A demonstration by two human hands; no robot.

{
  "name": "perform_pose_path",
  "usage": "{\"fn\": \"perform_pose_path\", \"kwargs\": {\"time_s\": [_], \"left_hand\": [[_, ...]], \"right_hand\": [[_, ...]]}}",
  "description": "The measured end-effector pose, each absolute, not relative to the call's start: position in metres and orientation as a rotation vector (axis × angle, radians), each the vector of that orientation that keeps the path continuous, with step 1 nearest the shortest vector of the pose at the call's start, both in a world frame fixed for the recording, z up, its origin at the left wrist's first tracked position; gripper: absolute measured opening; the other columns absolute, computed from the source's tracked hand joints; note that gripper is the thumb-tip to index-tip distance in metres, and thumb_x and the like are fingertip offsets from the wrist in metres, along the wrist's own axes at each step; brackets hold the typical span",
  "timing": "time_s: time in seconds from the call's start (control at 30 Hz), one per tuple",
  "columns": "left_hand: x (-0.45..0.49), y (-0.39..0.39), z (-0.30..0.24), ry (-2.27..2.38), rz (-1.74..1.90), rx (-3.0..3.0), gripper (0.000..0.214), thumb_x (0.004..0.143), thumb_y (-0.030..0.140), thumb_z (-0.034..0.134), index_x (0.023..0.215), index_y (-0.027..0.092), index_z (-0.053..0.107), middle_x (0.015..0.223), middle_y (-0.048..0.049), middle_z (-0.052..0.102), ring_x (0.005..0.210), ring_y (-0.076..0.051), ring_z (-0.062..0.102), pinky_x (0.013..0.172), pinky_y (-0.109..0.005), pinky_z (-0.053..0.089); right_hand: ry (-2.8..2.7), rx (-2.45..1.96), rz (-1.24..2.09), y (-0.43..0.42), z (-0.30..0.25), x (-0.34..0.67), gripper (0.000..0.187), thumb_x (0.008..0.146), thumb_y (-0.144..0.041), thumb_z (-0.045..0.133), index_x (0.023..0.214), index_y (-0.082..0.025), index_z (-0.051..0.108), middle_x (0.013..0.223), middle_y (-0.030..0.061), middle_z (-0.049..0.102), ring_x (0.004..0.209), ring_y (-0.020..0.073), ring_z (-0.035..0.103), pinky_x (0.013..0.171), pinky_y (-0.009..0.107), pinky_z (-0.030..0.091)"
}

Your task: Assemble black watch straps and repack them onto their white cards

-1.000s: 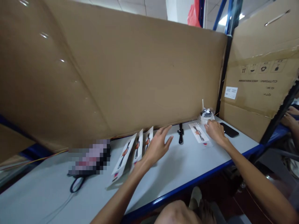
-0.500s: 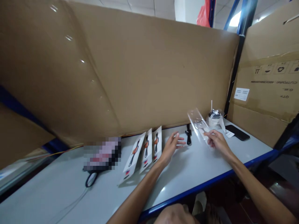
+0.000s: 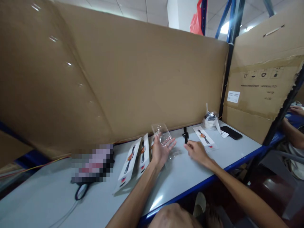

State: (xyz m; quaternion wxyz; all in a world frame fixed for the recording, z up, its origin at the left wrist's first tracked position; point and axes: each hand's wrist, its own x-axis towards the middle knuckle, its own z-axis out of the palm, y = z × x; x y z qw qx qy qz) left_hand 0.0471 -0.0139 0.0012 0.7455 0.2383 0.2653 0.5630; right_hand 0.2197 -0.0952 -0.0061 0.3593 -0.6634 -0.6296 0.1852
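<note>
My left hand [image 3: 161,150] holds a clear plastic blister shell [image 3: 161,131], which stands up between the thumb and the spread fingers. My right hand [image 3: 196,152] is closed at the near end of a black two-handled tool, which looks like a spokeshave [image 3: 185,135], lying on the table. The fingertips cover that end of the tool. Right of it, a printed card [image 3: 203,136] with a picture of such a tool lies flat. Left of my left hand lean several carded packs [image 3: 129,163] with the same picture, one partly hidden behind that hand.
The white table [image 3: 166,196] has a blue front edge. A blurred-out item with a black loop [image 3: 82,191] lies at left. A lidded cup with a straw [image 3: 210,121] and a black phone [image 3: 231,132] are at right. Cardboard [image 3: 152,76] walls the back. Another person's arm [image 3: 288,134] shows far right.
The clear plastic has passed from my right hand to my left. A printed card now lies at right. My right hand has moved left to the black tool. The view has shifted right.
</note>
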Motion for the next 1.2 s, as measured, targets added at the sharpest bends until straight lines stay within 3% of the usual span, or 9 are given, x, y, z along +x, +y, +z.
{"fn": "perform_pose_path", "kwargs": {"time_s": [0.07,0.13,0.23,0.33,0.63,0.8,0.97,1.1,1.2], "left_hand": [[0.049,-0.014,0.002,0.586,1.215,0.507,0.052,0.103,0.060,0.042,0.145,0.031,0.050,0.119,-0.0131,0.063,0.103,-0.026,0.073,0.090,-0.046,0.061],[0.050,-0.016,0.004,0.555,1.179,0.477,0.052,0.104,0.059,0.039,0.136,0.023,0.057,0.115,-0.0151,0.066,0.104,-0.027,0.073,0.090,-0.046,0.062],[0.050,-0.019,0.007,0.505,1.151,0.442,0.051,0.105,0.056,0.037,0.120,0.017,0.065,0.107,-0.0165,0.070,0.104,-0.028,0.073,0.091,-0.045,0.062],[0.048,-0.019,0.007,0.485,1.166,0.437,0.049,0.103,0.056,0.042,0.113,0.017,0.068,0.102,-0.0157,0.071,0.102,-0.028,0.073,0.092,-0.046,0.062],[0.052,-0.022,0.003,0.517,1.170,0.544,0.049,0.103,0.060,0.041,0.112,0.017,0.063,0.101,-0.0129,0.069,0.097,-0.026,0.074,0.088,-0.043,0.062],[0.058,-0.022,-0.006,0.564,1.132,0.547,0.051,0.104,0.061,0.036,0.119,0.018,0.059,0.103,-0.0125,0.067,0.098,-0.028,0.074,0.091,-0.050,0.061],[0.063,-0.018,-0.012,0.578,1.138,0.516,0.048,0.102,0.062,0.041,0.130,0.025,0.052,0.102,-0.0108,0.066,0.094,-0.028,0.074,0.088,-0.051,0.061],[0.067,-0.017,-0.016,0.597,1.141,0.504,0.047,0.103,0.060,0.042,0.138,0.030,0.048,0.100,-0.0086,0.065,0.085,-0.026,0.074,0.082,-0.046,0.062],[0.066,-0.016,-0.022,0.571,1.109,0.483,0.044,0.102,0.058,0.045,0.135,0.029,0.050,0.099,-0.0079,0.068,0.081,-0.025,0.074,0.080,-0.044,0.062]], "right_hand": [[-1.726,-1.957,0.127,-0.085,0.001,0.235,0.031,0.104,-0.037,0.051,0.091,-0.018,0.072,0.097,0.0133,0.079,0.097,0.0243,0.074,0.083,0.029,0.048],[-1.823,-2.136,-0.013,-0.072,0.007,0.241,0.037,0.104,-0.043,0.053,0.101,-0.014,0.076,0.110,0.0200,0.078,0.110,0.0296,0.073,0.091,0.034,0.048],[-1.892,-2.266,0.020,-0.049,0.009,0.235,0.051,0.101,-0.055,0.055,0.110,-0.010,0.078,0.119,0.0260,0.075,0.115,0.0338,0.072,0.094,0.037,0.049],[-1.893,-2.304,0.116,-0.028,0.006,0.227,0.047,0.100,-0.051,0.058,0.116,-0.011,0.078,0.122,0.0247,0.075,0.118,0.0329,0.071,0.092,0.035,0.050],[-1.693,-2.322,0.272,-0.015,-0.004,0.247,0.034,0.097,-0.023,0.053,0.120,-0.013,0.075,0.127,0.0206,0.074,0.114,0.0290,0.072,0.081,0.030,0.049],[-1.516,-2.179,0.293,-0.018,-0.003,0.252,0.027,0.100,-0.023,0.050,0.110,-0.012,0.072,0.114,0.0159,0.077,0.104,0.0241,0.072,0.075,0.026,0.044],[-1.536,-1.873,0.049,-0.043,0.002,0.235,0.022,0.102,-0.027,0.048,0.106,-0.018,0.067,0.102,0.0096,0.078,0.098,0.0231,0.071,0.076,0.026,0.041],[-1.775,-1.863,-0.049,-0.075,0.007,0.209,0.027,0.107,-0.031,0.042,0.115,-0.020,0.065,0.096,0.0099,0.079,0.092,0.0252,0.074,0.074,0.027,0.043],[-2.041,-1.886,-0.124,-0.094,0.014,0.191,0.030,0.109,-0.025,0.038,0.124,-0.018,0.063,0.103,0.0143,0.080,0.093,0.0268,0.076,0.077,0.029,0.048]]}}
